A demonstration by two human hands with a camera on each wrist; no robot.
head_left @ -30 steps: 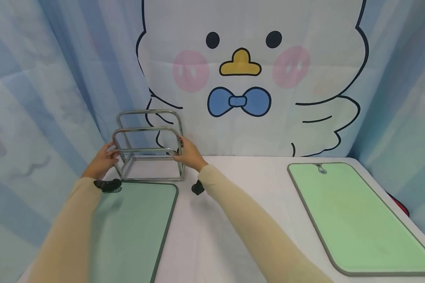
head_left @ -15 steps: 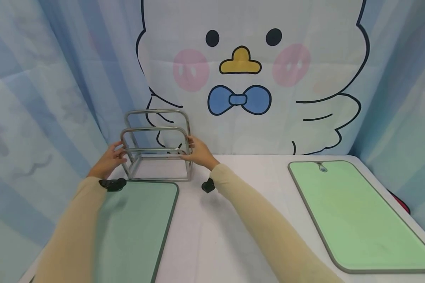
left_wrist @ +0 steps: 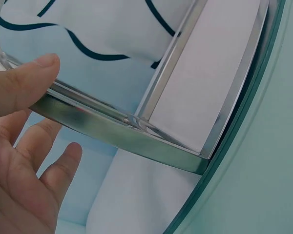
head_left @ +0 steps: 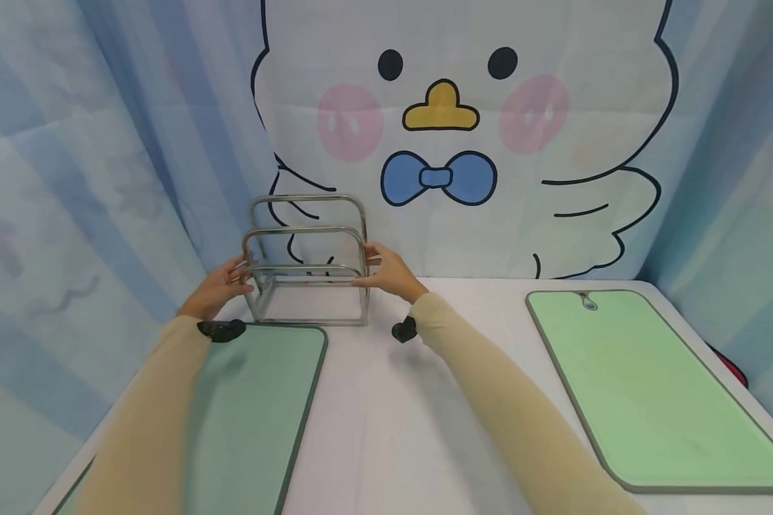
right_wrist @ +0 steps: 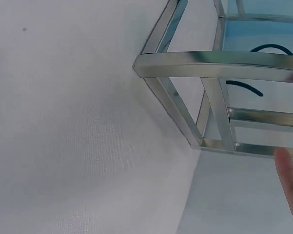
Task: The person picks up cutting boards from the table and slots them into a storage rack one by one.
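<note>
A silver metal rack [head_left: 309, 230] with several upright hoops stands at the back left of the table, held between both hands. My left hand [head_left: 215, 290] grips its left end. In the left wrist view the thumb [left_wrist: 29, 85] lies over the rack's side bar [left_wrist: 112, 129] while the other fingers spread behind it. At the opposite end my right hand [head_left: 393, 273] holds the frame, thumb in front. The right wrist view shows the rack's side bars [right_wrist: 185, 65] and only one finger [right_wrist: 285, 168]; the rest of that hand is out of frame.
A grey-green cutting board [head_left: 258, 386] lies just in front of the rack, partly under the left sleeve. Another light green cutting board [head_left: 657, 386] lies at the right. A printed curtain [head_left: 438, 236] hangs right behind the white table [head_left: 373, 429].
Both hands have moved to the right together with the rack, which now reaches past the right edge of the grey-green board. The boards have stayed in place.
</note>
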